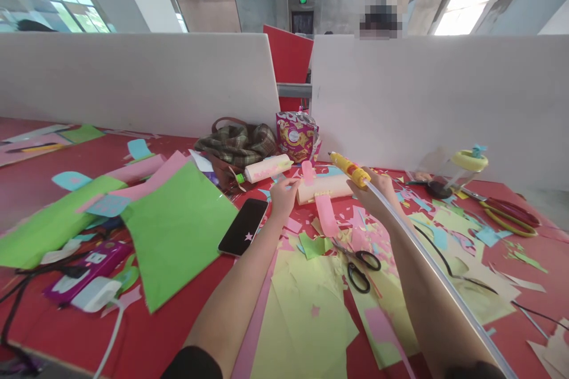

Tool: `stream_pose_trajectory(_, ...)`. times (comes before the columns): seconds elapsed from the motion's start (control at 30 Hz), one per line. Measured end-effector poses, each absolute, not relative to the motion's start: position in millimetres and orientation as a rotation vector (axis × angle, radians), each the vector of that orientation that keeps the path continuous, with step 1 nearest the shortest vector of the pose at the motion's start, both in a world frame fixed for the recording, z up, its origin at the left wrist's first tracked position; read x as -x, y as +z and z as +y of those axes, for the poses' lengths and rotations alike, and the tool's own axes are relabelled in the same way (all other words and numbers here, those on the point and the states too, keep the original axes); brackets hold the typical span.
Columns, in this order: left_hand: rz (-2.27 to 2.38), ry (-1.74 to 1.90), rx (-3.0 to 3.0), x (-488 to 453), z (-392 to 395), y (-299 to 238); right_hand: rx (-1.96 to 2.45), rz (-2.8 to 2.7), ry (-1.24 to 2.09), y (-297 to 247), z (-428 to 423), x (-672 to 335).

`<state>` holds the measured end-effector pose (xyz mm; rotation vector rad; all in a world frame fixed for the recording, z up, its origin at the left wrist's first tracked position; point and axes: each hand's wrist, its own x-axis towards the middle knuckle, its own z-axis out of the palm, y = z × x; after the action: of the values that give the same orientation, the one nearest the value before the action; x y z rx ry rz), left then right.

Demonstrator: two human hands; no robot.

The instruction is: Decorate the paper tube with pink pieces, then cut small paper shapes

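A cream paper tube [326, 190] lies across the middle of the table, with pink paper strips [328, 216] stuck on or resting against it. At its left end my left hand [283, 196] is closed, fingers and thumb gripping the rim. My right hand [377, 189] is wrapped around a yellow hot glue gun [349, 169], held above the tube's right end with its nozzle pointing left and away. A long clear glue stick [427, 251] trails from the back of the gun along my right forearm. Black-handled scissors [362, 266] lie on paper scraps nearer me.
A phone [243, 228] and green paper [178, 231] lie left, with a purple power strip [89, 272] beyond. Behind are another decorated tube [269, 168], a plaid bag [240, 142] and a snack bag [297, 136]. Large scissors [511, 213] and a clear cup [460, 172] stand right.
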<state>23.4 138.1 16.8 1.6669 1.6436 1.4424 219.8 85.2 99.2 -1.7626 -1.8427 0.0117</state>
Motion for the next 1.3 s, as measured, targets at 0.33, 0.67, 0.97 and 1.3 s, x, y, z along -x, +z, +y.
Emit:
stream_pose_trajectory(0.33,1.726,1.379,-1.773,-26.5,143.1,17.6,1.763,-1.881,0.047,101.2,84.4,-223.4)
stream_pose_trajectory(0.67,1.667,1.423,-1.832,-22.3,152.9,21.6,1.777,-1.868,0.032,99.4,83.3,-224.1)
stream_pose_trajectory(0.97,1.631,1.439,-1.869,-20.9,154.0,25.6,1.744,-1.888,0.001,98.7,79.6,-226.9)
stream_pose_trajectory(1.3,1.621,1.454,-1.964,-25.4,156.3,32.0,1.745,-1.883,-0.001,98.5,80.2,-228.3)
